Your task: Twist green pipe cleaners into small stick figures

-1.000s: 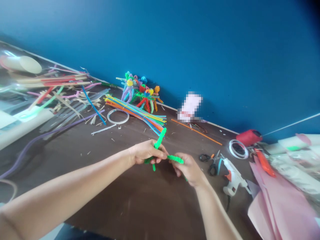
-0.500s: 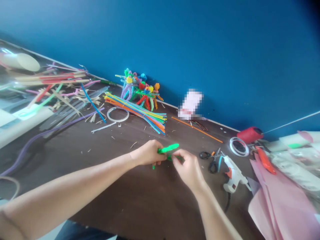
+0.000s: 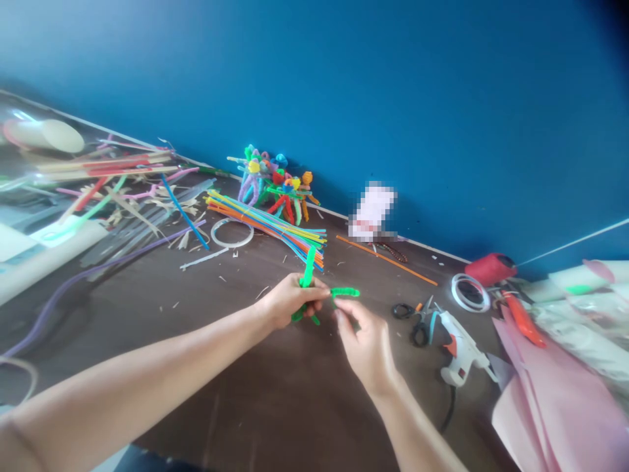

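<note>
A bright green pipe cleaner piece (image 3: 309,265), bent into several thick limbs, is pinched in the fingers of my left hand (image 3: 291,300). One limb points up, another sticks out to the right, and short ends show below my fingers; its middle is hidden in my grip. My right hand (image 3: 366,337) is just right of it, thumb and index fingertip close together at the base of the right-hand limb. Beyond my hands lies a bundle of coloured pipe cleaners (image 3: 265,219).
Small pipe cleaner figures (image 3: 272,174) stand by the blue wall. An orange pipe cleaner (image 3: 393,262) lies right of centre. Scissors (image 3: 421,321), a white glue gun (image 3: 462,347), a tape roll (image 3: 470,292) and pink sheets (image 3: 545,393) are on the right. Mixed craft strips (image 3: 122,174) pile up at left.
The green piece has turned in my left hand: the limb that pointed right now points up, and another extends right. My right hand has shifted slightly down and stays close to it.
</note>
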Available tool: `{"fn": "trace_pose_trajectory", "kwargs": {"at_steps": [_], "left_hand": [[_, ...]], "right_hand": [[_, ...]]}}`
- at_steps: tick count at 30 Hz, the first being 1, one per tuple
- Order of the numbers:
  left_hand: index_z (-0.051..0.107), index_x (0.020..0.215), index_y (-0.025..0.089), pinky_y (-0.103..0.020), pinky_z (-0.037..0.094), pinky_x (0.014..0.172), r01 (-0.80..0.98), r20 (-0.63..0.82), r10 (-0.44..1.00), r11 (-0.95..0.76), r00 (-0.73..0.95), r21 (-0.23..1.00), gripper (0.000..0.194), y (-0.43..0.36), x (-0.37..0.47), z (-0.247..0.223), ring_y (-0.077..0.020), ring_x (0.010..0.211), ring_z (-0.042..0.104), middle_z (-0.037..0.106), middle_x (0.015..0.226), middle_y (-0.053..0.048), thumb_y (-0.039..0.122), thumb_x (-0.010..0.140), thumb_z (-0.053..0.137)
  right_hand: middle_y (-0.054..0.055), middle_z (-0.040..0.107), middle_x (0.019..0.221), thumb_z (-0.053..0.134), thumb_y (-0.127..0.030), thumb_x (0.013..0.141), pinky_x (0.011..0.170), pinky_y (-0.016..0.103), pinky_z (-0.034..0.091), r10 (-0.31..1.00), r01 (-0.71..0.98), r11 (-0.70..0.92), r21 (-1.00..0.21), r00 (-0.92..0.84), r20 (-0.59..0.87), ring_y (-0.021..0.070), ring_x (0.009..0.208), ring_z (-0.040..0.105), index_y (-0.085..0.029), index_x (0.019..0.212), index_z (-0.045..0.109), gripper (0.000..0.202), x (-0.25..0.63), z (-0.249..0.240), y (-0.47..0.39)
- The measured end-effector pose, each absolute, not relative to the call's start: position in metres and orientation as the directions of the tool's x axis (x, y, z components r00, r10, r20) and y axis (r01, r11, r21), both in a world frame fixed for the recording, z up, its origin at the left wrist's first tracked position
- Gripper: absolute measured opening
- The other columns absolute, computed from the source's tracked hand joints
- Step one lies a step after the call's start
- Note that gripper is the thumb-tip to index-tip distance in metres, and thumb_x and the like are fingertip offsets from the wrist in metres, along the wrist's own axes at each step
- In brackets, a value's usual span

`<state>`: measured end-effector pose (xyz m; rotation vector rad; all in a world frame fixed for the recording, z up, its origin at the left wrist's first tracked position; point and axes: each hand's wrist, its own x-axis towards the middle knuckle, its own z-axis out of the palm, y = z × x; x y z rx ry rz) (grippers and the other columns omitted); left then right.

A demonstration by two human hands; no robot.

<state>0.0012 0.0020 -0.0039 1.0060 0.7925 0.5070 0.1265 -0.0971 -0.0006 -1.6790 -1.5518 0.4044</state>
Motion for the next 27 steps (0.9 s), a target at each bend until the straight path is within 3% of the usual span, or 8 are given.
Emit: {"fn": "trace_pose_trajectory", "kwargs": {"at_steps": [4,8,11,19,22,27], "left_hand": [[0.054,0.06,0.012,-0.015,0.027,0.034,-0.047,-0.327,0.583,0.534,0.744,0.844,0.022,0.007,-0.003,-0.006,-0.0032,0.033,0.04,0.051,0.042,0.004,0.029,0.059,0.067],[0.055,0.06,0.011,-0.015,0.027,0.034,0.047,-0.336,0.424,0.562,0.841,0.826,0.021,0.013,-0.009,-0.005,-0.0032,0.032,0.04,0.053,0.043,0.002,0.027,0.059,0.068],[0.056,0.063,0.01,-0.014,0.028,0.034,0.091,-0.36,0.401,0.553,0.842,0.828,0.018,0.016,-0.01,-0.003,-0.0033,0.033,0.042,0.055,0.044,0.001,0.024,0.059,0.068],[0.055,0.069,0.013,-0.016,0.031,0.036,0.026,-0.332,0.453,0.56,0.827,0.828,0.016,0.016,-0.008,-0.008,-0.0056,0.035,0.044,0.059,0.047,0.0,0.022,0.061,0.065],[0.056,0.06,0.011,-0.015,0.029,0.035,0.079,-0.309,0.339,0.551,0.888,0.831,0.015,0.018,-0.013,-0.005,-0.004,0.035,0.043,0.059,0.05,-0.001,0.023,0.063,0.064],[0.061,0.061,0.012,-0.015,0.032,0.035,0.265,-0.319,0.081,0.39,0.944,0.882,0.01,0.018,-0.021,0.006,-0.0054,0.036,0.045,0.059,0.049,-0.001,0.021,0.064,0.061]], "right_hand": [[0.002,0.064,0.064,0.048,-0.026,0.079,0.048,0.023,0.045,0.966,0.474,-0.076,-0.878,0.253,0.053,0.0124,0.048,0.056,-0.017,0.081,0.059,0.014,0.13,-0.001,-0.091],[-0.003,0.052,0.05,0.046,-0.029,0.08,0.045,0.021,0.038,0.995,0.409,-0.095,-0.907,0.064,-0.076,0.0081,0.041,0.046,-0.016,0.065,0.055,0.022,0.14,0.003,-0.086],[-0.006,0.043,0.044,0.045,-0.033,0.082,0.046,0.02,0.035,0.994,0.378,-0.097,-0.921,-0.003,-0.106,0.0073,0.041,0.041,-0.016,0.061,0.054,0.029,0.147,0.004,-0.085],[-0.006,0.045,0.051,0.049,-0.037,0.08,0.04,0.019,0.03,0.976,0.173,-0.201,-0.964,-0.047,-0.212,0.0044,0.036,0.037,-0.014,0.07,0.055,0.026,0.147,-0.004,-0.087],[-0.005,0.048,0.053,0.052,-0.038,0.078,0.04,0.019,0.031,0.954,0.122,-0.243,-0.962,-0.151,-0.26,0.0051,0.037,0.041,-0.013,0.072,0.057,0.026,0.148,-0.002,-0.088],[-0.006,0.045,0.047,0.055,-0.037,0.075,0.04,0.017,0.03,0.92,0.208,-0.28,-0.937,-0.219,-0.324,0.005,0.038,0.039,-0.015,0.066,0.054,0.024,0.152,0.002,-0.09]]}}
